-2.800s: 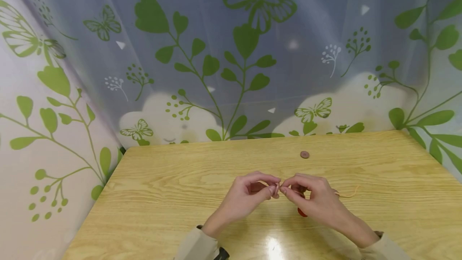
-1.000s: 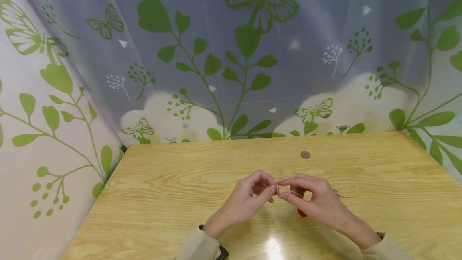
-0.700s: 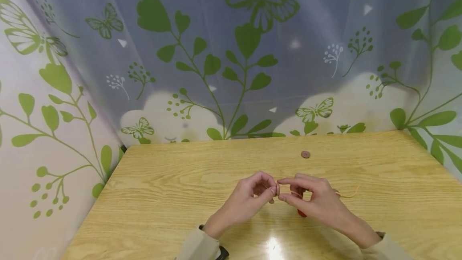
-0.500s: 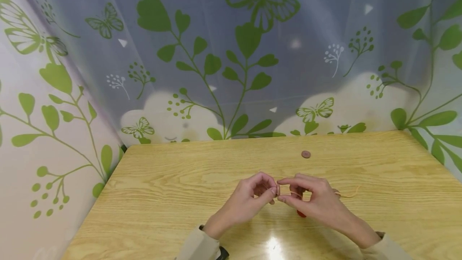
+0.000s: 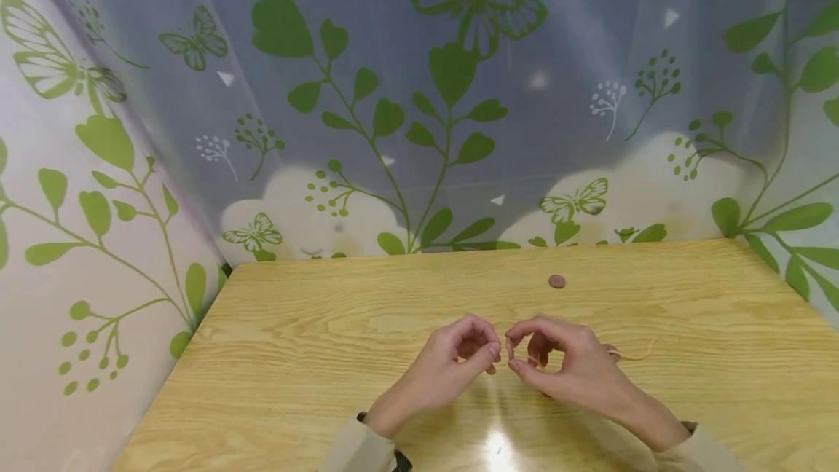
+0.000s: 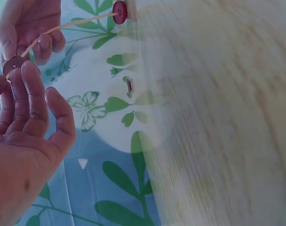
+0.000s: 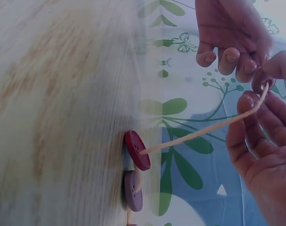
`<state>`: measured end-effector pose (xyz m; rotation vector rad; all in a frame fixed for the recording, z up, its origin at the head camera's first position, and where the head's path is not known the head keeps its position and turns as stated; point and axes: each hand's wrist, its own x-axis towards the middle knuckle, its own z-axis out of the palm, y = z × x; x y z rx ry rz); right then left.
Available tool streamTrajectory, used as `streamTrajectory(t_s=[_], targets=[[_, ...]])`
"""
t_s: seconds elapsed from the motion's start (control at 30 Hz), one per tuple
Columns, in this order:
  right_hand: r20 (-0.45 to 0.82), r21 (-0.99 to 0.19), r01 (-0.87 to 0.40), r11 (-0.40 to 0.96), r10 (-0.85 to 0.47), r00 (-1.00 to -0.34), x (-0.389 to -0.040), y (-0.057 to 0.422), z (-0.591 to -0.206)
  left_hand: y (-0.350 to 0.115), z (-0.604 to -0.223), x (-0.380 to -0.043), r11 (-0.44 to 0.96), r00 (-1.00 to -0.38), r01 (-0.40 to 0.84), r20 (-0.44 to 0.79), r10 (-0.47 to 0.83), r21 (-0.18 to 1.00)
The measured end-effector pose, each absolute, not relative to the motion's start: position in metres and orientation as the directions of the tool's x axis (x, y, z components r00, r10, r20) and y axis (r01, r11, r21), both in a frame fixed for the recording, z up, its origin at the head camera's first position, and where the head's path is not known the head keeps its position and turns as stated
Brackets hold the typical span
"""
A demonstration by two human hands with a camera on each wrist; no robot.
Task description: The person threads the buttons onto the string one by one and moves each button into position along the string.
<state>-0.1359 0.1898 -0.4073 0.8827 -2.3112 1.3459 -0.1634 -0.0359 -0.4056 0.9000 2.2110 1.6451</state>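
My right hand pinches a brown button on edge between thumb and forefinger, above the table. Just left of it, my left hand has thumb and forefinger pressed together on the string, whose tip is mostly hidden. The orange string runs from the held button down to a red button in the right wrist view. Below that red one, a purplish button is threaded on the same string. Part of another brown button shows behind my right hand, beside the string's loose tail.
A loose brown button lies flat near the back of the wooden table. Behind the table hangs a curtain printed with leaves and butterflies. Light glares off the table's front part.
The brown button passes from my left fingertips into my right hand's pinch. A narrow gap now separates the hands, and the red button under my right hand is almost fully covered.
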Motion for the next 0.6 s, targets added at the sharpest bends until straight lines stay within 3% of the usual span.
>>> streamTrajectory(t_s=[0.6], targets=[[0.572,-0.641,-0.683,0.35,-0.375,-0.729,-0.1395,0.1903,-0.4146,-0.0441,-0.4072,-0.1607,0.201,-0.785,0.328,0.148,0.602,0.923]])
